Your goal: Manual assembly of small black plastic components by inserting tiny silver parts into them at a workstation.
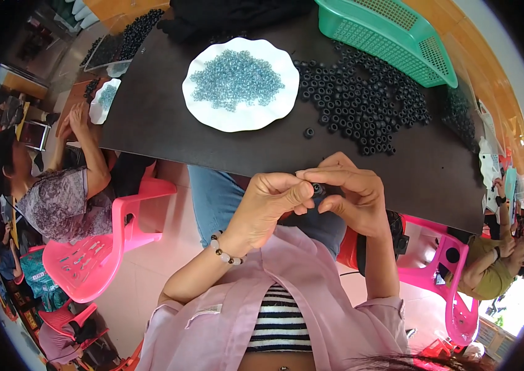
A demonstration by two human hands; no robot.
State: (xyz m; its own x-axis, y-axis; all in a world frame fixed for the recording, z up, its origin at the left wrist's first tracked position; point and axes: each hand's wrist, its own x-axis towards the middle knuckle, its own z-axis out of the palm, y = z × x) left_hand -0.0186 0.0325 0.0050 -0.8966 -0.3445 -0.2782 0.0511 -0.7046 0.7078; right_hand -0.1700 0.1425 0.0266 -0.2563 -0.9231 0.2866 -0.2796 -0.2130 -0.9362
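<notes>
Both of my hands meet in front of the table's near edge. Between the fingertips sits a small black ring-shaped part (317, 189), its round opening turned up. My right hand (361, 193) curls around this part with thumb and fingers. Fingers and thumb pressed together, my left hand (267, 207) pinches right beside it; whatever lies in that pinch is too small to make out. Ahead on the table, a white scalloped plate (237, 123) bears a heap of small clear bluish rings (237, 77). To its right spreads a pile of black ring-shaped parts (361, 99).
A green plastic basket (391, 37) stands at the far right of the dark table (150, 117). One loose black part (309, 132) lies near the plate. A person (58, 191) works at the left beside a pink chair (98, 253); another person (497, 266) sits at the right.
</notes>
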